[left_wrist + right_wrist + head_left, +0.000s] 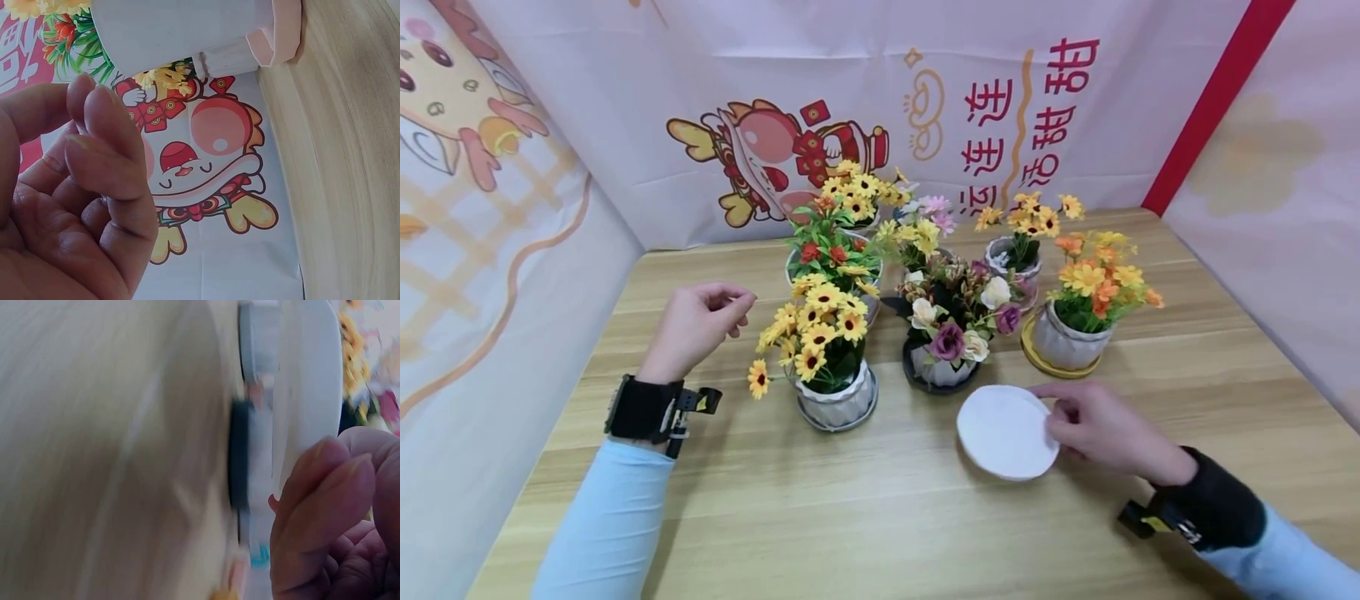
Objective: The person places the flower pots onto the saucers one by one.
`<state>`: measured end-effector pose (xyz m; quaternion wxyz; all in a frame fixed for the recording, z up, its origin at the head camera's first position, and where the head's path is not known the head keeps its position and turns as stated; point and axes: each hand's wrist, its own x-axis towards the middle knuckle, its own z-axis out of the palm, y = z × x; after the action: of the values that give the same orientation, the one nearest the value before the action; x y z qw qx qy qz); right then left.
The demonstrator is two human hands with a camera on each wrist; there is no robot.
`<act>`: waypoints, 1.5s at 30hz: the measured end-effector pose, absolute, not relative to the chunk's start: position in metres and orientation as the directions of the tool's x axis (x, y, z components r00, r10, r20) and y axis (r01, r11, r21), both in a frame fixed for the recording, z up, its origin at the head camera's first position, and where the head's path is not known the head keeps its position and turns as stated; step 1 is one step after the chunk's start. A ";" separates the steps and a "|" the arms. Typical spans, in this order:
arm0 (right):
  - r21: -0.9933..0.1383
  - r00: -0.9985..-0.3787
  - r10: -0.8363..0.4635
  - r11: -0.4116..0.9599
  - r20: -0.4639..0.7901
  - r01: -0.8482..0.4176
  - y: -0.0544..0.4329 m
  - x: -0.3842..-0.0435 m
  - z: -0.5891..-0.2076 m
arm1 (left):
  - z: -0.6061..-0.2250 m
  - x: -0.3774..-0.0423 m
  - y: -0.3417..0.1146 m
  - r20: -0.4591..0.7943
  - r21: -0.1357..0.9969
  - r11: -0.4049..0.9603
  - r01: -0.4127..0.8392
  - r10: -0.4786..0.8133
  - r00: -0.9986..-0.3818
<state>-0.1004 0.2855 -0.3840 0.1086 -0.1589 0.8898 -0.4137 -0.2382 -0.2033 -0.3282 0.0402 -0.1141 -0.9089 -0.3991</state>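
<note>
A small round white saucer [1003,432] is pinched at its right edge by my right hand [1108,427], which holds it above the table in front of the flowerpots. In the right wrist view the fingers and thumb grip the white saucer [309,381] by its rim. My left hand [692,325] hovers at the left with loosely curled fingers and nothing in them. Nearest to it is a pot of yellow daisies [816,333] on a grey saucer. A pot of purple and cream roses [951,333] stands on a dark saucer just beyond the white one.
Orange and yellow flowers [1090,283] stand at the right in a pot on a yellow saucer [1063,367]. Behind are a red-flowered green plant [827,246], more yellow daisies [857,196] and a pot of small orange-yellow flowers [1026,225]. A printed cloth [700,58] closes off the back.
</note>
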 end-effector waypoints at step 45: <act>-0.812 -0.870 -0.427 0.581 -0.248 -0.053 0.238 -0.103 -0.399 | -0.301 -0.402 -0.143 -0.288 0.785 0.619 -0.034 0.315 -0.904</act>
<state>-0.1029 0.2377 -0.3987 0.2140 -0.1390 0.8630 -0.4359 -0.4020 -0.1426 -0.3011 -0.2033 -0.0800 -0.8763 -0.4293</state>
